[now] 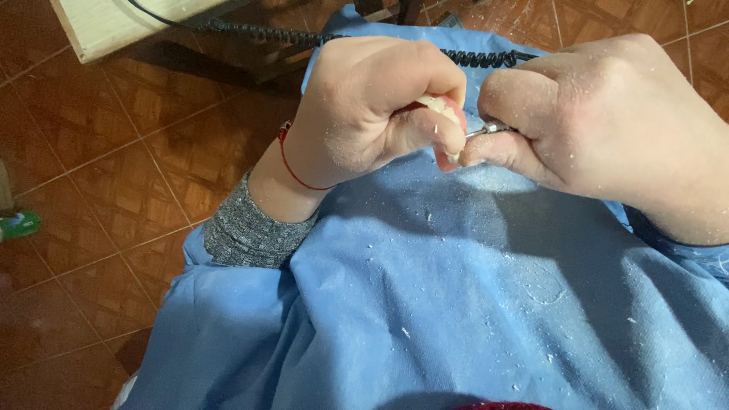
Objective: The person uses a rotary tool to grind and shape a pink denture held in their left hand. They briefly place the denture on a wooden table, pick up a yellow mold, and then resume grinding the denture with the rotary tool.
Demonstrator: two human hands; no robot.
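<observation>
The left hand (pixel 364 106) is clamped on a denture (pixel 448 114); the right hand (pixel 600 121), just right of it, grips a tool (pixel 490 129) pointing left into it.

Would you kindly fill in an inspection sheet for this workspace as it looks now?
Surface: blue cloth over the lap, dusted with white specks.
Job's things: pink-and-white piece in the left hand; thin metal tool in the right hand, its tip at the piece.
Clutter: white dust on cloth and both hands.
Grippers: both hands closed, nearly touching; red string on the left wrist.
Cables: black coiled cord running behind the hands.
Surroundings: brown tiled floor, pale wooden edge top left.
</observation>
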